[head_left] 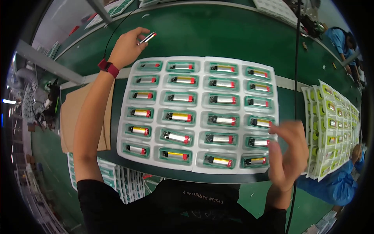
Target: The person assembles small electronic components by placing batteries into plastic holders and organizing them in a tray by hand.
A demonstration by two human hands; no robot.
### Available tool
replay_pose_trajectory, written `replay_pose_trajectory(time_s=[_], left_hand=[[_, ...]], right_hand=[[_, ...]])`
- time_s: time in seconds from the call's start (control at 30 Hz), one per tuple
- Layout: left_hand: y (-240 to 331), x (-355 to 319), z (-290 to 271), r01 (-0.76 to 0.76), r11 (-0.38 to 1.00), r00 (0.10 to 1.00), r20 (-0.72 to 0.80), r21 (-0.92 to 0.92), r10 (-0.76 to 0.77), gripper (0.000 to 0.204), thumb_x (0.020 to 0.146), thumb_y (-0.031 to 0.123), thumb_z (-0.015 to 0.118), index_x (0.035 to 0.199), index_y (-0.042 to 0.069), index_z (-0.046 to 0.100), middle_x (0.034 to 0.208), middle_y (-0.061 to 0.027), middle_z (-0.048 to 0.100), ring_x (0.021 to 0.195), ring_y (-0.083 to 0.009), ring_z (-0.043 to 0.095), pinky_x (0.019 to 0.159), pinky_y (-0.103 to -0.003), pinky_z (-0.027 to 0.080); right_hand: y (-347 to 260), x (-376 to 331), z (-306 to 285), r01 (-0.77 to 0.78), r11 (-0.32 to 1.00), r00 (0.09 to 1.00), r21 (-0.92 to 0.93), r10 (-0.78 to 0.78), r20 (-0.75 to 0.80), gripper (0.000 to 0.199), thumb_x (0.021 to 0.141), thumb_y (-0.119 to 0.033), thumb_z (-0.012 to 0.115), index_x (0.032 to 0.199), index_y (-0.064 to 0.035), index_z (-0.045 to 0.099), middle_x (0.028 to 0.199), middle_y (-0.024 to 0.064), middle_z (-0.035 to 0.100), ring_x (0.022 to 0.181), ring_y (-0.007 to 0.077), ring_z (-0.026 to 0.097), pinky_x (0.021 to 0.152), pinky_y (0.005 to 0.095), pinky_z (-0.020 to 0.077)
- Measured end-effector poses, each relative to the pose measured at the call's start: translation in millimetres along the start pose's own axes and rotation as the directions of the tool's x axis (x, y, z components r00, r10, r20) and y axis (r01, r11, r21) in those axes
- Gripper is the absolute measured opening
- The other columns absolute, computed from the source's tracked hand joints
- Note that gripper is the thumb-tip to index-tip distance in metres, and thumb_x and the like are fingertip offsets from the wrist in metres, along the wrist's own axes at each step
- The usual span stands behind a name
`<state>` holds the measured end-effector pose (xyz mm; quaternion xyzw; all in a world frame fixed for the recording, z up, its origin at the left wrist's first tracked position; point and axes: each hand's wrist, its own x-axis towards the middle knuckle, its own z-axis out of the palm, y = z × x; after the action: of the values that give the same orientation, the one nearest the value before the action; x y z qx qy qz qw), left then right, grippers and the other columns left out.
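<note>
A white tray (200,128) with several green-lined pockets lies in front of me. Each pocket I can make out contains a small cylindrical battery cell (180,117), silver or yellow in the middle, with a red end and black at the other. Beyond the tray's far left corner, over the green bench, my left hand (128,46) pinches one such battery cell (148,38) between thumb and fingers. My right hand (288,152), a little blurred, hovers at the tray's right edge. Its thumb and forefinger are apart, close to a battery cell (258,142) in the right column.
Stacked white trays with yellow-green pockets (331,128) stand on the right. Flat brown cardboard (76,113) lies left, above more trays (126,179). A black cable (297,78) hangs at right. Another person in blue (339,41) is at the far right; a blue bag (331,189) sits lower right.
</note>
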<state>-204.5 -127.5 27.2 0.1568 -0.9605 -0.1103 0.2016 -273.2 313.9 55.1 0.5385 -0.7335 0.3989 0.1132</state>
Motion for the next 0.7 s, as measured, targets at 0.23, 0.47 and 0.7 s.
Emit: replay_pose_trajectory(time_s=[0.23,0.47,0.7], left_hand=[[116.5,-33.9,14.7,-0.18,0.865,0.981,-0.026,-0.468,0.19,0.052,0.073,-0.002,0.067,0.122,0.006,0.053,0.088,-0.0079,0.065,0.073,-0.0156,0.058,0.06,-0.028,0.046],[196.1,-79.5,-25.9,-0.248,0.729,0.927,0.062,-0.638,0.37,0.057,0.071,0.0,0.071,0.125,0.003,0.051,0.092,-0.0065,0.065,0.078,-0.0172,0.059,0.063,-0.026,0.045],[147.8,-85.8,-37.0,-0.167,0.936,0.968,0.131,-0.309,0.216,0.034,0.076,0.008,0.07,0.108,0.003,0.059,0.106,-0.0132,0.061,0.092,-0.029,0.058,0.073,-0.035,0.048]], right_hand=[[18.2,35.1,30.9,-0.168,0.986,0.985,-0.014,0.168,0.045,0.051,0.076,-0.008,0.071,0.123,0.0005,0.053,0.093,0.0151,0.06,0.075,0.0281,0.059,0.067,0.0339,0.0489],[3.9,31.9,35.1,0.233,0.919,0.971,-0.319,-0.234,0.035,0.045,0.07,-0.013,0.066,0.113,-0.0024,0.059,0.085,0.0067,0.057,0.074,0.0198,0.055,0.064,0.031,0.048],[41.8,20.0,9.7,-0.091,0.816,0.968,-0.57,0.207,0.141,0.013,0.073,-0.014,0.066,0.081,-0.0046,0.063,0.078,0.0075,0.059,0.072,0.0231,0.058,0.061,0.0324,0.0498]])
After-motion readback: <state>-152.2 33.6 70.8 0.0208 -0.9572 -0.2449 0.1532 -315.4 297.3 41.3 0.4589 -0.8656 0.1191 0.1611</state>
